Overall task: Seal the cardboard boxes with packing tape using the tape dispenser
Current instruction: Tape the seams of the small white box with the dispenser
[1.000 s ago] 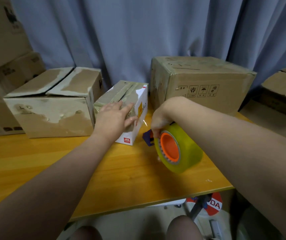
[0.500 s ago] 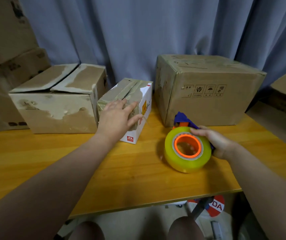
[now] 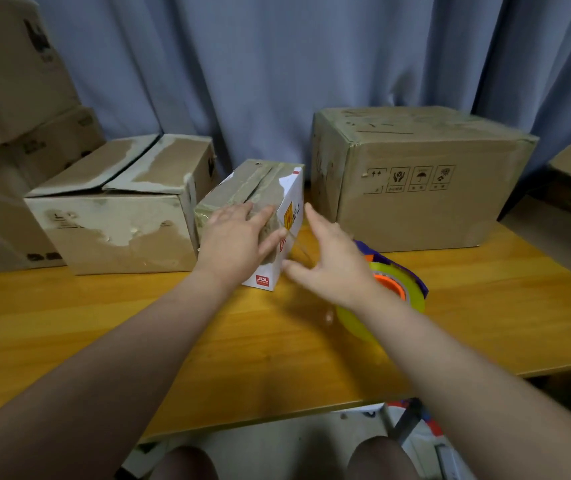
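Left hand (image 3: 234, 244) lies flat, fingers spread, on the near end of the small white box (image 3: 291, 188). The right hand (image 3: 332, 265) hovers just beside that box, released and holding nothing. The wooden table (image 3: 69, 323) has bare room toward its near edge. A large closed carton (image 3: 415, 209) stands at the right. A worn carton (image 3: 118, 230) stands at the left with a gap between its flaps, contents hidden. The tape dispenser (image 3: 405, 282) lies behind the right wrist.

Left hand (image 3: 234, 237) rests on the small white box (image 3: 293, 188); right hand (image 3: 336, 261) spreads open before the tape dispenser (image 3: 412, 289).
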